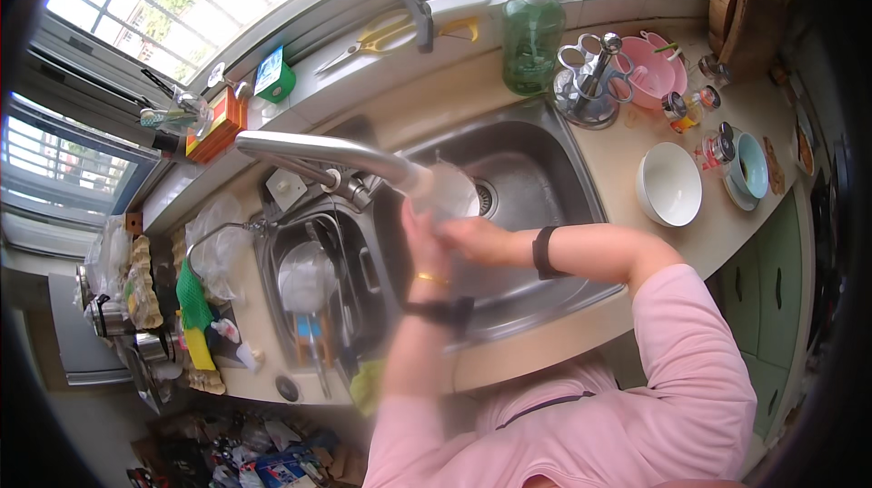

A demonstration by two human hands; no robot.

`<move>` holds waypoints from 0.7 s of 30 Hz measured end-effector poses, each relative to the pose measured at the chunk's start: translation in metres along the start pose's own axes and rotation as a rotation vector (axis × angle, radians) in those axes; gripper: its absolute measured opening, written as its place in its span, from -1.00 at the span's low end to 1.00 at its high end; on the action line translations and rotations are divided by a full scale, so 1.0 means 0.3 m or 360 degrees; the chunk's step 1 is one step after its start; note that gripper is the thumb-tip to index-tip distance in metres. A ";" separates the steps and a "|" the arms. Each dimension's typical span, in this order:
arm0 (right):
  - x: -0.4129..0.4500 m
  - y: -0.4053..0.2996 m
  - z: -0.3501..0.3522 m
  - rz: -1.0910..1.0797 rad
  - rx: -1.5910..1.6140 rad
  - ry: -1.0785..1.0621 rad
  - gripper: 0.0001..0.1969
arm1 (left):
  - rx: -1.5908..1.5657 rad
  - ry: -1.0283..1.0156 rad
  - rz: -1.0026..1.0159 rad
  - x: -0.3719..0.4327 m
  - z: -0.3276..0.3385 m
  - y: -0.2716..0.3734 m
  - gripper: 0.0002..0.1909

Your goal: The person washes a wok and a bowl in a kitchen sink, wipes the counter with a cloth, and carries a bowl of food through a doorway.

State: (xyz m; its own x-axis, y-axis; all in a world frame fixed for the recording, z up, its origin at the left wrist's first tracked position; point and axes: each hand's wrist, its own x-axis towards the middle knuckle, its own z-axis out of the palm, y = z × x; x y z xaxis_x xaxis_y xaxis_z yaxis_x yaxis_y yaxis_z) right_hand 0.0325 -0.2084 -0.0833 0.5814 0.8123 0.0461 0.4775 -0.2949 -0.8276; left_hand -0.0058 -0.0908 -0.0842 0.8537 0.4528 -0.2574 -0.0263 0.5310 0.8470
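A blurred, pale, bowl-like vessel (453,191) is tilted under the end of the steel faucet (327,147), above the right basin of a stainless-steel sink (545,178). My left hand (426,239), with a gold bracelet at the wrist, grips its near left side. My right hand (480,239) reaches in from the right and closes on its near edge, touching or almost touching the left hand. Motion blur hides the fingertips, and I cannot tell whether water is running. The drain (484,197) shows just right of the vessel.
The left basin (371,270) holds pale dishes and utensils. A white bowl (670,185), a light-blue bowl (751,164), spice jars, a pink colander (644,75) and a utensil holder (586,106) stand at right. A green pump bottle (533,45) stands behind; yellow-handled scissors (381,38) lie on the ledge.
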 end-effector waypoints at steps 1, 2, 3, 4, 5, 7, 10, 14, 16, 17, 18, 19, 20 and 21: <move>-0.009 0.021 -0.001 -0.0259 0.0189 0.0066 -0.74 | 0.0024 -0.0073 -0.0015 0.008 -0.014 0.016 -0.46; -0.008 0.060 -0.032 -0.0367 -0.0215 -0.0103 -0.70 | 0.0047 -0.0145 -0.0030 0.014 -0.029 0.031 -0.45; -0.005 0.108 -0.088 -0.0469 -0.0619 -0.0267 -0.66 | 0.0050 -0.0138 -0.0030 0.026 -0.048 0.030 -0.45; -0.009 0.209 -0.106 -0.0740 -0.0825 -0.0091 -0.64 | 0.0375 -0.0209 -0.0004 0.045 -0.058 0.020 -0.44; 0.003 0.225 -0.159 -0.0859 -0.0816 -0.0110 -0.64 | 0.0700 -0.0255 0.0029 0.061 -0.077 0.019 -0.43; 0.014 0.190 -0.257 -0.0624 -0.1126 -0.0358 -0.69 | 0.0855 -0.0222 0.0088 0.027 -0.024 0.092 -0.41; 0.008 0.159 -0.304 -0.0029 -0.1019 -0.0296 -0.70 | 0.1774 -0.0191 0.0244 -0.003 0.015 0.164 -0.35; 0.021 0.085 -0.315 0.0264 -0.0593 0.0148 -0.86 | 0.2511 0.0049 0.0659 0.008 -0.031 0.115 -0.34; 0.034 0.001 -0.309 0.0330 -0.0273 0.0305 -0.86 | 0.2577 0.0052 0.0761 0.026 -0.052 0.092 -0.34; 0.048 -0.021 -0.291 0.0323 -0.0276 0.0304 -0.86 | 0.2093 0.0008 0.0639 0.051 -0.086 0.066 -0.38; 0.057 -0.038 -0.277 0.0273 -0.0192 0.0304 -0.84 | 0.1611 -0.0043 0.0515 0.059 -0.089 0.063 -0.42; 0.064 -0.052 -0.266 0.0222 -0.0109 0.0304 -0.80 | 0.1611 -0.0044 0.0520 0.058 -0.091 0.055 -0.42; 0.073 -0.047 -0.247 0.0195 -0.0008 0.0330 -0.76 | 0.0951 -0.0029 0.0057 0.054 -0.091 0.043 -0.49; 0.084 -0.056 -0.238 0.0193 -0.0005 0.0328 -0.76 | 0.0282 -0.0008 -0.0391 0.045 -0.089 0.038 -0.55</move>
State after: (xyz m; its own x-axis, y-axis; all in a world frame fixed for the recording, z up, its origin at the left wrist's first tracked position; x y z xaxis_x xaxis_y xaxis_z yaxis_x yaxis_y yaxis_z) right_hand 0.0861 -0.2189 -0.0283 0.7567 0.6510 0.0599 0.3978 -0.3857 -0.8325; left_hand -0.0084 -0.0595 -0.0904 0.8257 0.3223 -0.4629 0.2722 0.4910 0.8275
